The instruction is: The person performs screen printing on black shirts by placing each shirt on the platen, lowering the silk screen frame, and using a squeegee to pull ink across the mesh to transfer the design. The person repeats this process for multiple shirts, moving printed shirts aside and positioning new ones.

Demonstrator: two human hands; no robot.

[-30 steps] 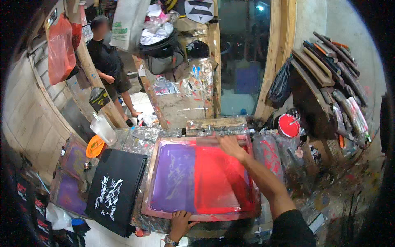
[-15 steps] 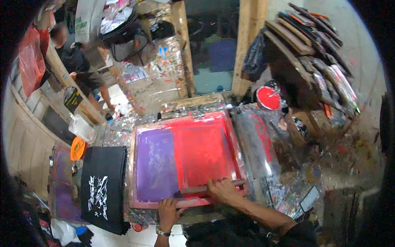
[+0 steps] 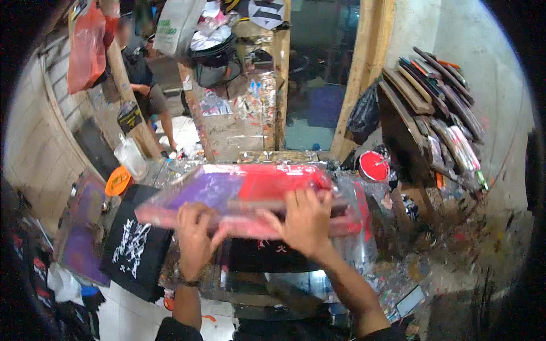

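Printing screen: the wooden-framed screen [image 3: 159,216] stands tilted above the tabletop [image 3: 177,168], its near rail higher than its far side; the mesh is purple on the left and wet red on the right.
Left hand: the left hand [image 3: 195,236] grips the near rail left of its middle, fingers over the top and thumb toward the right; a watch [image 3: 187,277] circles the wrist.
Right hand: the right hand [image 3: 307,220] is closed over the squeegee [image 3: 256,206] at the near rail, thumb pointing left along that rail; blur hides exactly how the grip divides between the two.
Squeegee: a brownish bar running left to right, just inside the near rail.
Under the screen: black fabric [image 3: 256,258] with small red and white print marks, partly hidden by the near rail.
Left of the screen: a black fabric stack [image 3: 153,264] with a white jagged print on top; beyond it, an orange dish [image 3: 118,182] and a translucent container [image 3: 131,158].
Right side: a tub of red ink [image 3: 374,166] at the far right of the tabletop; a phone [image 3: 409,301] nearer.
Far left: a person [image 3: 139,71] in dark clothes, standing.
Far right: a leaning pile of long bars and boards [image 3: 438,102], with a black plastic bag [image 3: 365,111] hanging to its left.
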